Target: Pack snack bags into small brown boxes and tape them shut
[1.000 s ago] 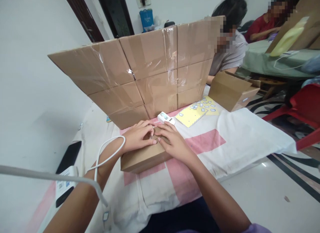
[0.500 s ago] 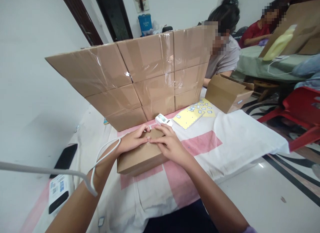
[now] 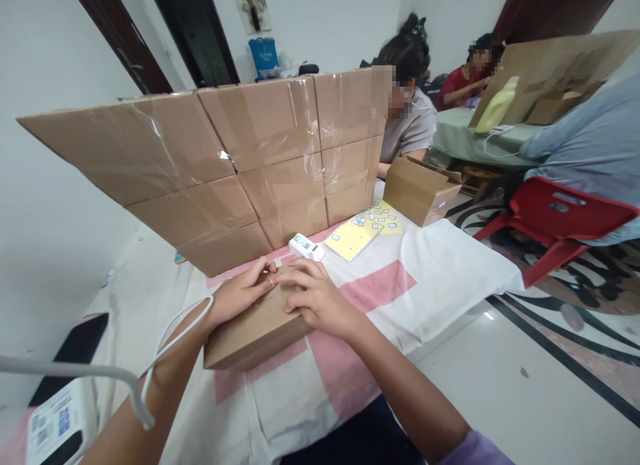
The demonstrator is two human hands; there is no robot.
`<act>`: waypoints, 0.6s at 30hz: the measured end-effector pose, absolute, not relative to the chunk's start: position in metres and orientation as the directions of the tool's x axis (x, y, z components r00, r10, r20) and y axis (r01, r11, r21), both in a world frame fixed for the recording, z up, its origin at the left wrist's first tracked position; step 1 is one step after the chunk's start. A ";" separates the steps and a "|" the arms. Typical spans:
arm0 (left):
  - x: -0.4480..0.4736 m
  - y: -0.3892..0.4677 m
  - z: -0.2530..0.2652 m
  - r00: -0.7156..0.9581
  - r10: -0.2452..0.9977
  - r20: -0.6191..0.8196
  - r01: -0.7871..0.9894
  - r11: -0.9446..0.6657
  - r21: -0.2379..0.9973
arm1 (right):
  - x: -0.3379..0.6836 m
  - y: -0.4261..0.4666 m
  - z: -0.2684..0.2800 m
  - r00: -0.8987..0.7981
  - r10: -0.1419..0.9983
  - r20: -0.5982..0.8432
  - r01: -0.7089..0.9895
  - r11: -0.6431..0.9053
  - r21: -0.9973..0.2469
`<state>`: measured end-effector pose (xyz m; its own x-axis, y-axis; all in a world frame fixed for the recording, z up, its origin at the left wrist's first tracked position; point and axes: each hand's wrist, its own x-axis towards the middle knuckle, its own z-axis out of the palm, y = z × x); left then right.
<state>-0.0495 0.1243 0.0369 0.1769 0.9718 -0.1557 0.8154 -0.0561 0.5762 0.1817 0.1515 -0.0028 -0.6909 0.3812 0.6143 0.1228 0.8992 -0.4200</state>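
A closed brown cardboard box (image 3: 250, 338) lies in front of me on the pink and white cloth. Across its top lies my left hand (image 3: 245, 293), thumb stretched along the surface and fingers curled towards the far edge. My right hand (image 3: 316, 297) grips the box's right end with bent fingers, its fingertips close to my left thumb. Anything small between the fingertips is hidden. Just beyond the hands sits a white handheld device (image 3: 306, 246) with a small display. Yellow sheets (image 3: 354, 240) bearing several small white pieces lie to its right.
A tall taped cardboard panel (image 3: 280, 178) stands behind the box. An open carton (image 3: 417, 192) is at the right, near a person (image 3: 410, 122). A white cable (image 3: 170, 332) loops round my left forearm. A red chair (image 3: 575, 212) stands farther right.
My view has turned right, so everything appears farther left. My right hand's fingers have bent more and its thumb is drawn back; the left hand stays on the box.
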 end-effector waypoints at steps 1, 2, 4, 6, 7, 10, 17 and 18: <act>-0.049 0.124 0.038 0.178 0.972 -0.154 0.817 -0.059 0.573 | 0.182 0.151 -0.003 -0.690 0.389 0.610 0.133 0.897 -0.422; -0.049 0.123 0.039 0.184 0.971 -0.154 0.818 -0.064 0.571 | 0.183 0.150 -0.003 -0.689 0.405 0.601 0.153 0.892 -0.425; -0.050 0.121 0.041 0.199 0.967 -0.159 0.819 -0.075 0.569 | 0.184 0.149 -0.002 -0.691 0.438 0.575 0.197 0.880 -0.433; -0.050 0.120 0.040 0.202 0.966 -0.163 0.821 -0.076 0.565 | 0.186 0.146 0.000 -0.708 0.445 0.549 0.203 0.872 -0.445; -0.050 0.120 0.039 0.194 0.968 -0.161 0.824 -0.072 0.562 | 0.187 0.146 0.001 -0.721 0.434 0.540 0.181 0.870 -0.458; -0.051 0.119 0.036 0.134 0.979 -0.156 0.855 -0.035 0.518 | 0.195 0.151 0.000 -0.725 0.420 0.545 0.075 0.835 -0.544; -0.043 0.115 0.036 0.025 0.990 -0.139 0.897 0.039 0.439 | 0.265 0.266 -0.044 -0.256 0.847 0.467 0.353 0.531 -0.770; -0.041 0.114 0.036 0.009 0.992 -0.126 0.895 0.048 0.443 | 0.277 0.291 -0.051 -0.221 0.889 0.401 0.479 0.457 -0.749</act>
